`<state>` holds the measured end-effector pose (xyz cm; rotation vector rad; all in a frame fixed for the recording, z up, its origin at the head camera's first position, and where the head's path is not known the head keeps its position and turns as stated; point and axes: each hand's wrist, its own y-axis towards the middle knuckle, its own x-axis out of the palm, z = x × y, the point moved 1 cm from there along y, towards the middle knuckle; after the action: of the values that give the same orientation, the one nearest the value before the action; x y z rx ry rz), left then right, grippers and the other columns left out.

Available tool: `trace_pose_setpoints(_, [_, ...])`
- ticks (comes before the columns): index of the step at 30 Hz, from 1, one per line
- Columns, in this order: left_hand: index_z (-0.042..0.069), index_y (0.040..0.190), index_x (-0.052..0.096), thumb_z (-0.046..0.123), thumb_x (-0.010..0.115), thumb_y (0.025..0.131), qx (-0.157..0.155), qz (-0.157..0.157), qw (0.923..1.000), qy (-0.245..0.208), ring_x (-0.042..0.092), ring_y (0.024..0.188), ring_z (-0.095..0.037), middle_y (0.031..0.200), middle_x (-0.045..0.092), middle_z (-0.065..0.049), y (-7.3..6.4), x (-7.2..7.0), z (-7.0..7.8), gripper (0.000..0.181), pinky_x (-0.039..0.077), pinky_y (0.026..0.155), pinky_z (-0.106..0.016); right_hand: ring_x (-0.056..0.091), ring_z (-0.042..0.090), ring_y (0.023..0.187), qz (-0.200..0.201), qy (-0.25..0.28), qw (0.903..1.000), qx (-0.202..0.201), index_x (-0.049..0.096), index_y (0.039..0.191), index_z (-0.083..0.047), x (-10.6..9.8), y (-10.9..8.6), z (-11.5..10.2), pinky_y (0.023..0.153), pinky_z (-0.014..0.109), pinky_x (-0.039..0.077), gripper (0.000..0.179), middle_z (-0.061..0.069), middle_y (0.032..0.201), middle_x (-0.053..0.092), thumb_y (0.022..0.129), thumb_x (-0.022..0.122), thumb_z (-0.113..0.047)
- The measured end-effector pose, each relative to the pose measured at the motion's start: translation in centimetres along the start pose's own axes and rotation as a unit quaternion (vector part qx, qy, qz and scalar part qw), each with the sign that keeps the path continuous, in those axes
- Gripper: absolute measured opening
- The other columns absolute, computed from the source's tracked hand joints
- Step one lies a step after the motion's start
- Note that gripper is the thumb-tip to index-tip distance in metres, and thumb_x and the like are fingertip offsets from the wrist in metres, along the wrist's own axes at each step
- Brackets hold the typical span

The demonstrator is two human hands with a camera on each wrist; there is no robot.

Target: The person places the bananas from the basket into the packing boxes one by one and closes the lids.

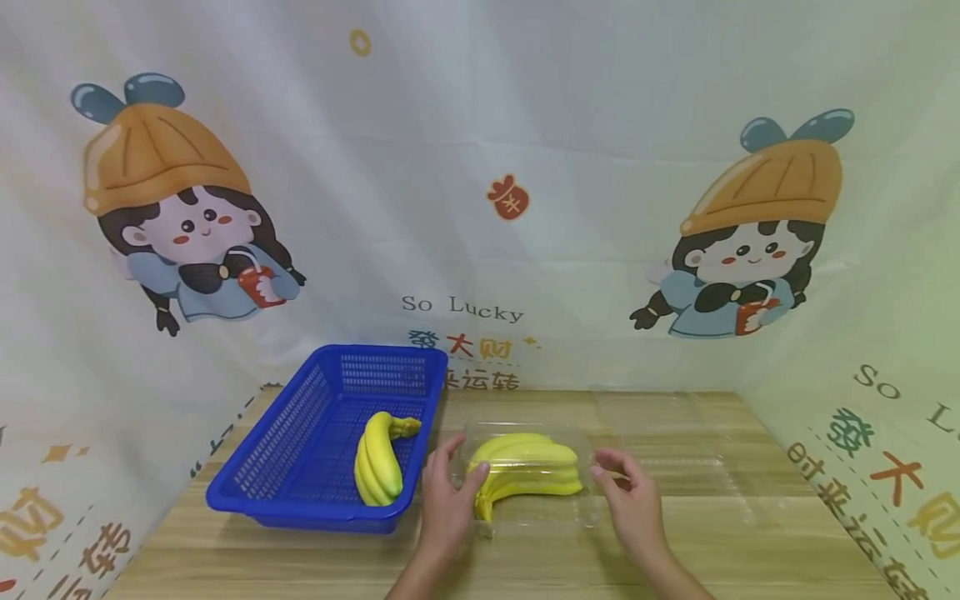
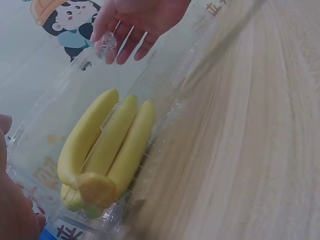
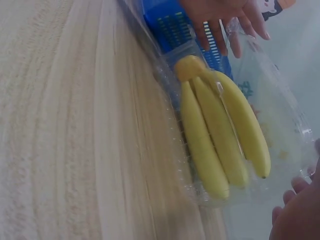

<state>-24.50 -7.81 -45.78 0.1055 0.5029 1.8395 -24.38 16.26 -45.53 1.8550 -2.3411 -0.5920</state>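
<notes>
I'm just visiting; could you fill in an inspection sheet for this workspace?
Surface: wood-patterned table.
Job's things: banana bunch in a clear container; blue basket at left, holding another bunch.
Clutter: transparent plastic at right, exact shape unclear.
Hands: left hand holding the container's left end, right hand its right end.
Cables: nothing seen.
Surroundings: pale cloth printed with cartoon figures and lettering.

The person's left hand (image 1: pixel 447 497) and right hand (image 1: pixel 628 493) are showing bare, with short thumbs (image 1: pixel 474 481), slender fingers (image 3: pixel 217 36) and rounded fingertips (image 3: pixel 236 52). Narrow, bare wrists (image 1: pixel 437 543) are leading into bare forearms (image 1: pixel 677 577), which are widening toward the counter's (image 1: pixel 787 558) near edge and showing plain, smooth outlines.
</notes>
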Motion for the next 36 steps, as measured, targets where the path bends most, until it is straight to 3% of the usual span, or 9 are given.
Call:
trace_pose_setpoints(10, [0.004,0.130,0.055,0.017,0.073,0.085,-0.003,-0.007,0.9998,0.016,0.043,0.126,-0.037,0.131,0.052,-0.014,-1.0,-0.2,-0.7,0.050,0.031,0.105,-0.059,0.059,0.016,0.088,-0.004,-0.010,0.9999,0.010,0.062,0.118,0.003,0.1,-1.0,0.4,0.075,0.021,0.051,0.030,0.017,0.116,0.063,0.089,0.067,-0.004])
trace_pose_setpoints(19, [0.005,0.128,0.056,0.016,0.074,0.084,0.001,-0.015,0.9998,0.016,0.043,0.126,-0.037,0.132,0.051,-0.014,-1.5,-0.8,-1.4,0.049,0.030,0.105,-0.059,0.058,0.027,0.104,0.002,-0.037,0.9993,0.007,0.065,0.113,0.005,0.2,-1.6,0.7,0.080,0.019,0.051,0.026,0.017,0.110,0.065,0.088,0.067,-0.002])
trace_pose_setpoints(28, [0.005,0.128,0.056,0.014,0.074,0.084,-0.043,-0.023,0.9988,0.002,0.043,0.125,-0.037,0.131,0.051,-0.015,-1.9,-1.4,-2.4,0.048,0.031,0.105,-0.057,0.057,0.027,0.107,-0.022,-0.043,0.9982,0.035,0.063,0.117,0.005,0.1,-2.0,0.9,0.080,0.020,0.050,0.029,0.018,0.117,0.063,0.090,0.067,-0.004])
trace_pose_setpoints(32, [0.007,0.130,0.056,0.017,0.074,0.084,-0.067,-0.037,0.9970,0.010,0.046,0.117,-0.037,0.130,0.051,-0.015,-2.1,-1.8,-2.6,0.050,0.039,0.096,-0.055,0.057,0.027,0.106,-0.036,-0.055,0.9963,0.056,0.062,0.121,0.003,0.1,-2.1,1.0,0.078,0.022,0.051,0.032,0.017,0.116,0.063,0.091,0.066,-0.004])
trace_pose_setpoints(36, [0.008,0.130,0.055,0.018,0.075,0.084,-0.087,-0.051,0.9948,0.014,0.050,0.102,-0.029,0.121,0.053,-0.015,-2.3,-2.2,-2.8,0.052,0.045,0.082,-0.041,0.059,0.023,0.098,-0.052,-0.068,0.9946,0.060,0.061,0.124,0.002,0.0,-2.1,1.0,0.076,0.024,0.051,0.034,0.016,0.114,0.062,0.091,0.065,-0.004])
